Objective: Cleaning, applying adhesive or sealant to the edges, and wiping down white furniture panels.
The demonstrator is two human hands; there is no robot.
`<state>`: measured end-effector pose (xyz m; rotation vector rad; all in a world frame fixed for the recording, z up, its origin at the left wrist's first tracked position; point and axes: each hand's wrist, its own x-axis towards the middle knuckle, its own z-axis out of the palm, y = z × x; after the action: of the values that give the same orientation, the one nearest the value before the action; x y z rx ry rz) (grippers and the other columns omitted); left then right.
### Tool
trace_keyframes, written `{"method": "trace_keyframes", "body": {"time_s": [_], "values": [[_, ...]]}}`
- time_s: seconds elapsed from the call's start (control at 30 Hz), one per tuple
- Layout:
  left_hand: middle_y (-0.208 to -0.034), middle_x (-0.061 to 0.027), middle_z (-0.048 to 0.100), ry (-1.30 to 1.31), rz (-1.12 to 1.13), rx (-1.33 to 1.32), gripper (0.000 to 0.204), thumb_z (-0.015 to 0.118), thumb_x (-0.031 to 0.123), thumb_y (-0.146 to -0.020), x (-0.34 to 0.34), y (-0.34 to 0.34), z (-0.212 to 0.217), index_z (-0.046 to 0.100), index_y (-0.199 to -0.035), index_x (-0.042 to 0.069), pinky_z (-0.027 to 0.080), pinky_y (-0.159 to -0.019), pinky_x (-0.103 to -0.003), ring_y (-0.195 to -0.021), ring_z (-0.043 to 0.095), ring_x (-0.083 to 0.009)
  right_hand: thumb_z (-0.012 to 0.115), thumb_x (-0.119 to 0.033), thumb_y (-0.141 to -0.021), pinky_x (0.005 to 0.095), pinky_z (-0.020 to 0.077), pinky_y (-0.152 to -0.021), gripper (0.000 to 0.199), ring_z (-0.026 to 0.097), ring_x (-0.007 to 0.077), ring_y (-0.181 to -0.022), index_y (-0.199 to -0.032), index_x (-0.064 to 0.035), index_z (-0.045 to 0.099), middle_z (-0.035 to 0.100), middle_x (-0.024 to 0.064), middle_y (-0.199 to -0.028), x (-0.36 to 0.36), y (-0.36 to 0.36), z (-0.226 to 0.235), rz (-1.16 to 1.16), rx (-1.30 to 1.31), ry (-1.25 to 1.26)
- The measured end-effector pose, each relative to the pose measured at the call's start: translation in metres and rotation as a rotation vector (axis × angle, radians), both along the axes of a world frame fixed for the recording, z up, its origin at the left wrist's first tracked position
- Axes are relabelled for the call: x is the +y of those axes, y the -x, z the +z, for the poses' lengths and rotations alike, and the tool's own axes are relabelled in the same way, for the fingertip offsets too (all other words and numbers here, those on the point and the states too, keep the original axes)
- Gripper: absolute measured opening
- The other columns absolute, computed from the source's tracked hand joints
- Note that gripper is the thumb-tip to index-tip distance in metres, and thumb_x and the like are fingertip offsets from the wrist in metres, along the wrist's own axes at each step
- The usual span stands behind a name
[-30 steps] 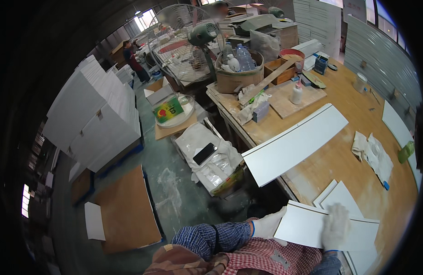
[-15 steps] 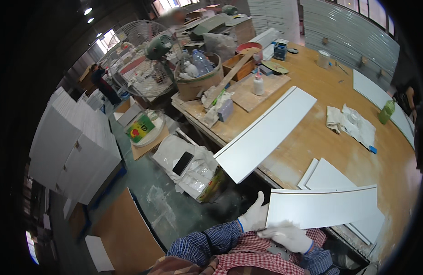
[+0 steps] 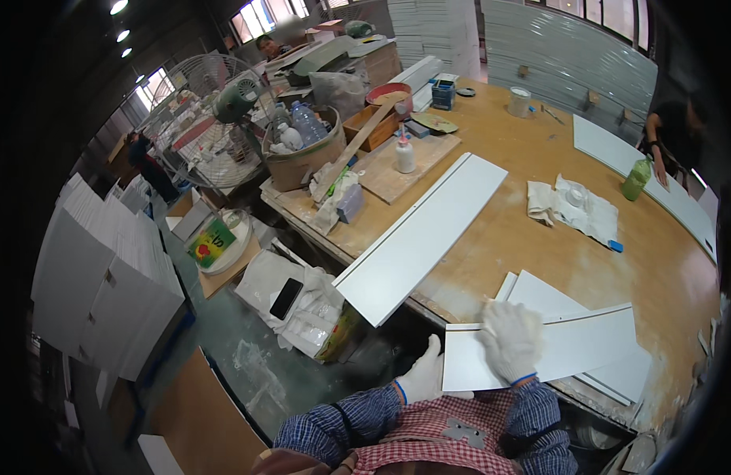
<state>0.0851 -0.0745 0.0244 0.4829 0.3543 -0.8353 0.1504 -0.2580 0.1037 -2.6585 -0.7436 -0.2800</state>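
Both my hands wear white gloves. My left hand (image 3: 423,377) grips the near left edge of a white rectangular panel (image 3: 575,348) that lies on the wooden workbench (image 3: 539,237) at its front edge. My right hand (image 3: 510,339) presses flat on top of the same panel, fingers spread. Under it lie other white panels (image 3: 555,294). A long white board (image 3: 425,235) lies diagonally to the left and overhangs the bench edge.
White rags (image 3: 575,207), a green bottle (image 3: 636,179), a white glue bottle (image 3: 405,153) and a cardboard tub (image 3: 302,154) sit on the bench. Another person (image 3: 674,138) stands at the far right. A fan (image 3: 211,111), stacked white boards (image 3: 104,277) and a phone (image 3: 286,298) are at left.
The white panel came down from being held before me onto the bench's front edge. My right hand shifted from its edge to lie flat on top.
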Motion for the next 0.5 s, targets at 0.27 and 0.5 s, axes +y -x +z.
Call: {"method": "trace_keyframes", "body": {"time_s": [0.27, 0.5], "values": [[-0.151, -0.0174, 0.044, 0.010, 0.165, -0.052, 0.111, 0.025, 0.091, -0.080, -0.016, -0.011, -0.015, 0.039, -0.149, 0.005, 0.035, -0.114, -0.053, -0.138, 0.043, -0.0353, 0.062, -0.033, -0.086, 0.0450, 0.0481, -0.085, 0.027, 0.060, 0.0291, -0.097, -0.104, -0.0119, 0.066, 0.063, 0.0069, -0.098, 0.014, 0.009, -0.010, 0.305, 0.199, 0.173], [-0.161, -0.0105, 0.033, 0.757, 0.067, 0.064, 0.088, 0.053, 0.069, -0.090, 0.027, -0.014, -0.034, 0.032, -0.156, 0.015, 0.019, -0.122, -0.054, -0.148, 0.028, -0.0340, 0.064, -0.043, -0.088, 0.0441, 0.0491, -0.083, 0.037, 0.062, 0.0309, -0.099, -0.106, -0.0101, 0.066, 0.066, 0.0112, -0.104, -0.032, 0.079, -0.032, 0.358, 0.180, -0.007]]}}
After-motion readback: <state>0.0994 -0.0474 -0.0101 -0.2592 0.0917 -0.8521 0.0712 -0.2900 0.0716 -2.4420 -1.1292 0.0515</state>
